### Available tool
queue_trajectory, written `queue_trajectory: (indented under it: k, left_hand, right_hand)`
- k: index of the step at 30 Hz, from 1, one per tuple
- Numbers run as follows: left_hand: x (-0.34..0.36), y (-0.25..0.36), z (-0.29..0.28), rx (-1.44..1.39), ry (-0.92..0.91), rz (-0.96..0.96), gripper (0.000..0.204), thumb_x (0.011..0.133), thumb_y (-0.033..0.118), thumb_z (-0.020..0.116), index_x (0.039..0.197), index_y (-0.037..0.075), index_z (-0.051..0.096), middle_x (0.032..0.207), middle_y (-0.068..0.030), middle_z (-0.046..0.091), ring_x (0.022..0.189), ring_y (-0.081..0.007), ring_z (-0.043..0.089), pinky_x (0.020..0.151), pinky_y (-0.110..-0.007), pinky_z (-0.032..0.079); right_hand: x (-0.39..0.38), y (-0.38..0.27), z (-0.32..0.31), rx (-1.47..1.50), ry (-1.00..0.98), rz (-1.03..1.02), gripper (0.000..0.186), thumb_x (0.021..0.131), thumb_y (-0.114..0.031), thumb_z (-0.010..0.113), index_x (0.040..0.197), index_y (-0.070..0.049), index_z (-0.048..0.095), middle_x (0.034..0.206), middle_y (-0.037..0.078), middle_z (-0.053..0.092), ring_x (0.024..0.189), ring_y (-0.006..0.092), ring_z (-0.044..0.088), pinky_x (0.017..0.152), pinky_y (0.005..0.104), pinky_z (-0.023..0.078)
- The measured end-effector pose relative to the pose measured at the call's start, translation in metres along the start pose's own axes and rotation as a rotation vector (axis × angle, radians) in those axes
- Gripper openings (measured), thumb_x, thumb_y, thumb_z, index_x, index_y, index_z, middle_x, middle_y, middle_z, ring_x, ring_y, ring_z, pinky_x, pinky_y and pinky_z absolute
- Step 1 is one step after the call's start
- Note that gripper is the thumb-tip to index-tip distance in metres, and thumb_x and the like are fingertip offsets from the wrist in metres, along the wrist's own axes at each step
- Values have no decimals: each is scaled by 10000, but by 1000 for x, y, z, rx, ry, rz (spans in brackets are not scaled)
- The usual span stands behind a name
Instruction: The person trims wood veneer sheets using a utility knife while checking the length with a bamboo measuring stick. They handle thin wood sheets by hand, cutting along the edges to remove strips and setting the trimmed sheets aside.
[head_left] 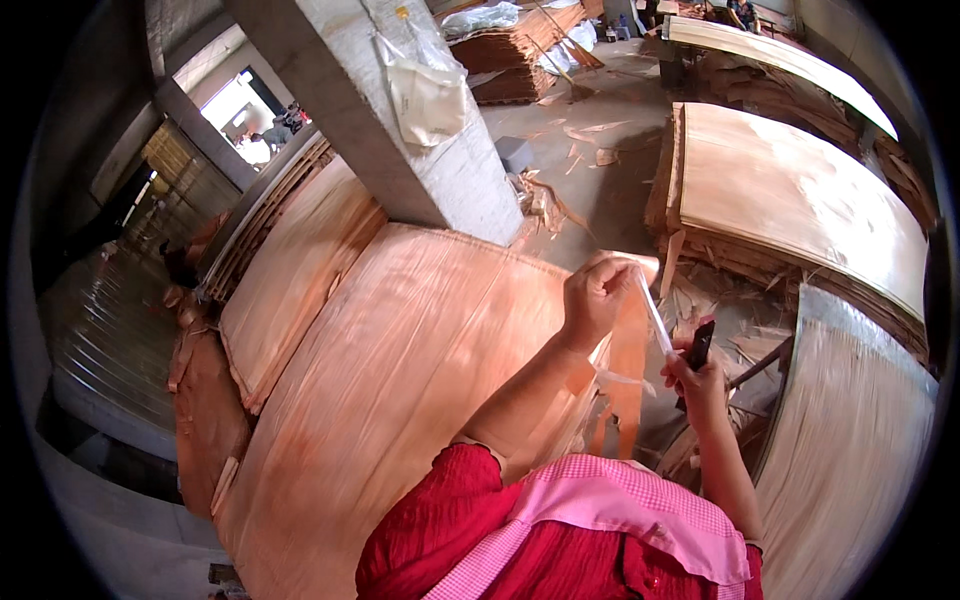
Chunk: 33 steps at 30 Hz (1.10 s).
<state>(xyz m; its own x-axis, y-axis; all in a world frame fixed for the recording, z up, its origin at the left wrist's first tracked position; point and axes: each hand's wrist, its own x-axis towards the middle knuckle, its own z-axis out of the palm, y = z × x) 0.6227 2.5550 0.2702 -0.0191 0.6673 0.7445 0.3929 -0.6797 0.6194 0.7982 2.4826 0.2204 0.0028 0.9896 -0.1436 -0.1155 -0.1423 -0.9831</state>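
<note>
And here it is, right of centre: a narrow white strip (pixel 655 314), drawn out straight on a slant between two hands. The left hand (pixel 596 298) has it at the top, fingers curled tight around the upper end. Down at the other end, the right hand (pixel 697 382) is closed, the strip running in to its fingers, and there's more in that grip: a black tool (pixel 703 343) poking up past the knuckles, its exact kind too hard to make out.

Just below the left hand, ragged veneer scraps (pixel 629 365) dangle by the edge of a big reddish veneer stack (pixel 400 350), which sweeps across the middle and lower left of the frame. Along the bottom we've got a red top (pixel 430 525) and a pink checked apron (pixel 610 495). Over to the lower right, a pale grained sheet (pixel 845 430); above that, at the right, a bright stack of veneer sheets (pixel 790 185).

Up top, a concrete pillar (pixel 440 185) leans through the view, a white plastic bag (pixel 428 103) hanging on it and a grey block (pixel 514 154) near its foot. Further back, top centre, another veneer pile (pixel 510 55), with a broom (pixel 580 90) beside it.
</note>
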Motion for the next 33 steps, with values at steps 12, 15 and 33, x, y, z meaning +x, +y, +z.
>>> queue_trajectory:
  k: [12,15,33]
  left_hand:
    - [125,-121,203,-325,-321,-86,69,763,107,594,764,43,622,722,-58,580,760,-184,553,659,-283,434]
    - [170,-158,252,-312,-414,-138,69,746,145,610,750,78,626,717,-60,523,718,-202,546,624,-299,428]
    - [333,-302,548,-537,-1486,-491,175,759,113,583,900,28,641,809,-38,631,732,-115,572,660,-246,455]
  right_hand:
    - [262,-62,-111,-318,131,-255,236,680,-29,678,900,-43,596,728,-43,503,651,75,452,635,216,403]
    - [324,-61,-139,-75,122,-315,146,695,-28,664,797,-41,560,727,-35,491,652,74,438,618,209,378]
    - [526,-69,-383,-666,89,-51,151,675,-118,646,679,-14,537,587,136,504,541,186,431,535,331,387]
